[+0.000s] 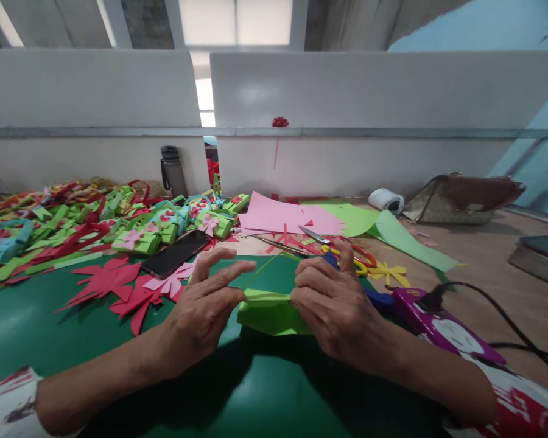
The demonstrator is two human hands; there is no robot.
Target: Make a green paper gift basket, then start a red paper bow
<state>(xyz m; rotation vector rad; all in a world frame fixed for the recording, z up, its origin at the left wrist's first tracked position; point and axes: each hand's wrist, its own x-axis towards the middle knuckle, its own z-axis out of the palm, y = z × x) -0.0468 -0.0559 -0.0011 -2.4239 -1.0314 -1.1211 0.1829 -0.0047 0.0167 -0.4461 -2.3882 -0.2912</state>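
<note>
Two hands pinch a folded green paper piece (269, 310) on the dark green mat (50, 328): left hand (205, 316) at its left end, right hand (333, 310) at its right. Likely light, thin, easily creased; best held by folded edges. Scissors (347, 252) lie just behind.

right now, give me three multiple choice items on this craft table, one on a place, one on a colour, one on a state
1. Where does the black flat phone lie?
A. left of both hands, by the red paper cutouts
B. on the white tissue roll
C. inside the brown bag

2. What colour is the folded paper piece between the hands?
A. pink
B. light green
C. blue

3. How is that piece held?
A. lying untouched
B. pinched by the left hand and right hand at its two ends
C. held by one hand only

Answers: 1 A, the phone rests among the cutouts; 2 B, it is light green; 3 B, fingers of both hands grip it.
</note>
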